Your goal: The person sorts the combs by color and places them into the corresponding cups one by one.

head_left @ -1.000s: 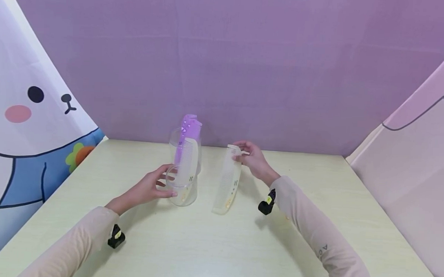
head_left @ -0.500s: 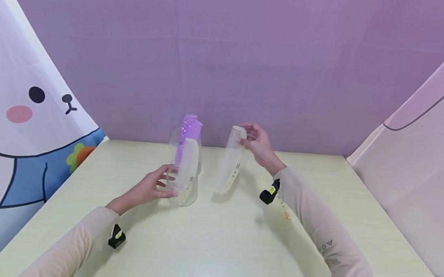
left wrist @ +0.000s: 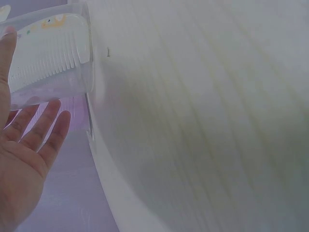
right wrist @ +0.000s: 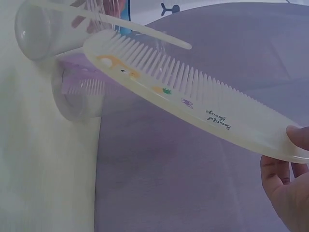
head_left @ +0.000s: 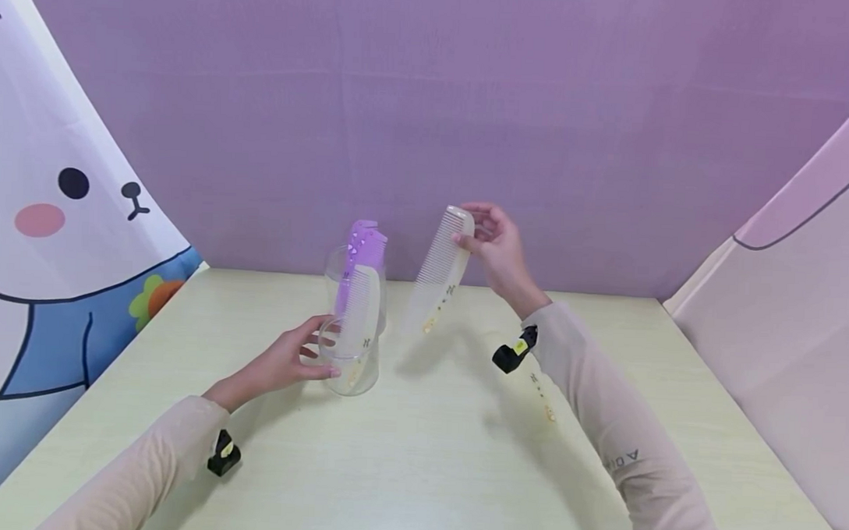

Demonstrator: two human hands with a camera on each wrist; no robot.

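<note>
My right hand (head_left: 498, 252) pinches a cream comb (head_left: 440, 269) by its upper end. The comb hangs tilted above the table, its lower end toward the left; yellow prints and small lettering show along its spine in the right wrist view. My left hand (head_left: 288, 359) holds a clear cup (head_left: 370, 376) low on the table, thumb on one side and fingers on the other. Another cream comb (head_left: 364, 306) stands in that cup. Just behind, purple combs (head_left: 365, 246) stand in a second clear cup (head_left: 334, 268), partly hidden by the front one.
Under my right forearm lies another pale printed comb (head_left: 542, 398), hard to make out against the light wooden table (head_left: 417, 467). A purple cloth (head_left: 541, 144) hangs behind the table's back edge. At the left is a cartoon-print cloth (head_left: 85, 128).
My right hand has raised the cream comb off the table, and its lower end now swings further left. The pale comb under the right forearm has come into view. My left hand stays put.
</note>
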